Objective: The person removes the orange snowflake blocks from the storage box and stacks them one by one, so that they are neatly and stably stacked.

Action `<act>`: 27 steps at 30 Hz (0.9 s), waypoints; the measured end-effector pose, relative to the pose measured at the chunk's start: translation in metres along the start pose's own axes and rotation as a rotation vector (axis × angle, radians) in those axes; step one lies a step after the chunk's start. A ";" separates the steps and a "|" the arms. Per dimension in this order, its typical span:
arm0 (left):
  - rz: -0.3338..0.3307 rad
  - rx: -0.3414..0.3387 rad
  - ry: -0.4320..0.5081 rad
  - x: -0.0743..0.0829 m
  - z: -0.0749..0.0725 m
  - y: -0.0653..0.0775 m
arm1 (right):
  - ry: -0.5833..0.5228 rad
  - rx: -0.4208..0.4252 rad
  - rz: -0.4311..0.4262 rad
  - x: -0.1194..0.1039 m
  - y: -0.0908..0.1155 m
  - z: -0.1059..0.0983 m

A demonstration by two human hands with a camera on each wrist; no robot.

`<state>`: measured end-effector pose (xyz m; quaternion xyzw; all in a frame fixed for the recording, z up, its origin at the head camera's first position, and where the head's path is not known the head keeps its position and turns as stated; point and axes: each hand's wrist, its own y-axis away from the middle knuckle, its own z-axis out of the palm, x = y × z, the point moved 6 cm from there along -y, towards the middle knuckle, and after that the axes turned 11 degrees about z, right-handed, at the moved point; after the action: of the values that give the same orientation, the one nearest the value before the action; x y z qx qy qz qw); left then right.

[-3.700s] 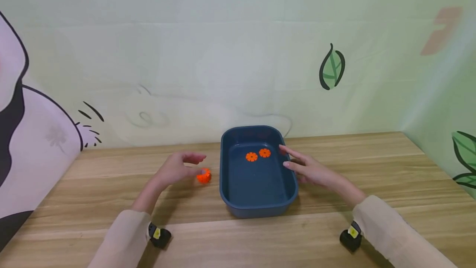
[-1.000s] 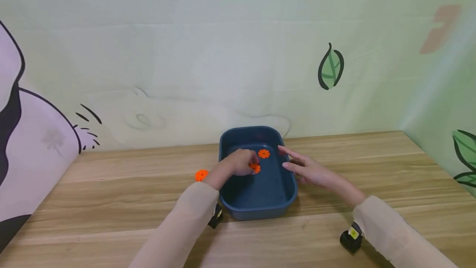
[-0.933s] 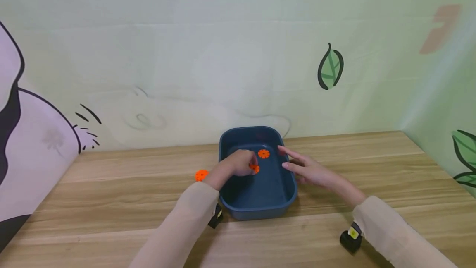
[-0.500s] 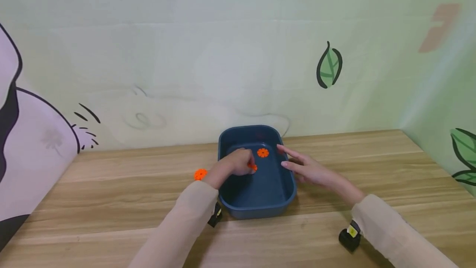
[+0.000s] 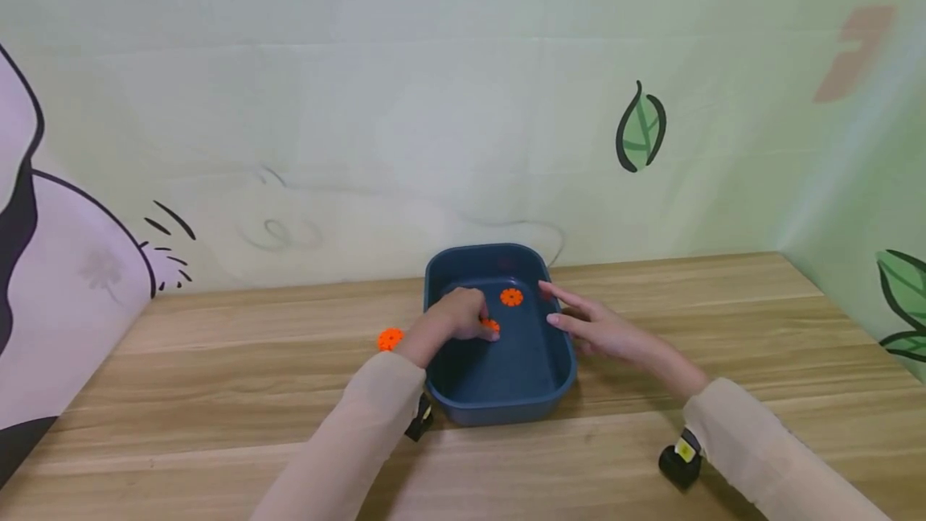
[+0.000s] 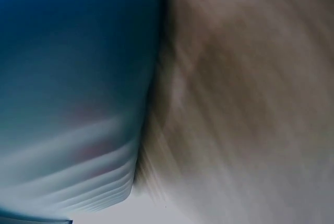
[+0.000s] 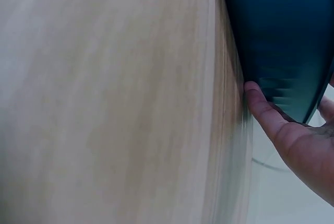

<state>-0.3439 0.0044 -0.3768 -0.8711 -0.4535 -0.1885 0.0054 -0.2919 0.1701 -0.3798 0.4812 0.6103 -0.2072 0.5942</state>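
Note:
A dark blue rectangular bin [image 5: 499, 406] stands on the wooden table, one notched orange disc [image 5: 511, 297] lying flat in its far part. Inside the bin, my left hand [image 5: 457, 317] has its thumb and fingers at another orange disc, which shows between them and seems pinched at its edge. Left of the bin, more orange discs [image 5: 390, 339] appear stacked, partly behind my left wrist. My right hand [image 5: 603, 330] rests at the bin's right side, thumb and forefinger reaching over the rim. In the right wrist view, one straight finger [image 7: 266, 112] touches the bin's outer wall.
The wood-grain table [image 5: 723, 328] ends at a pale printed wall [image 5: 463, 143] close behind the bin. A black wrist camera [image 5: 680, 465] sits under the right sleeve, another [image 5: 419, 418] beside the bin's near left corner. The left wrist view is blurred.
Since the oldest frame, my left hand has gone from the discs at left into the bin. Lately its thumb and fingers have shifted at the disc, which slid slightly left. My right hand stays put.

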 end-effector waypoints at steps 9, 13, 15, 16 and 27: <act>0.090 0.015 0.064 0.004 0.001 -0.001 | 0.011 -0.002 -0.003 0.000 0.000 -0.001; 0.214 0.040 0.131 0.011 -0.002 0.004 | 0.009 -0.012 -0.004 0.000 0.000 -0.001; 0.265 0.068 0.180 0.014 -0.005 0.009 | 0.007 -0.012 -0.003 0.001 0.000 0.000; 0.287 0.085 0.209 0.016 -0.008 0.012 | 0.006 -0.013 -0.002 0.001 0.000 0.000; 0.349 0.213 0.461 0.004 -0.038 0.044 | 0.007 0.007 0.008 0.000 0.001 -0.001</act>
<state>-0.3191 -0.0259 -0.3332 -0.8646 -0.3012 -0.3288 0.2315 -0.2910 0.1716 -0.3796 0.4863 0.6097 -0.2052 0.5914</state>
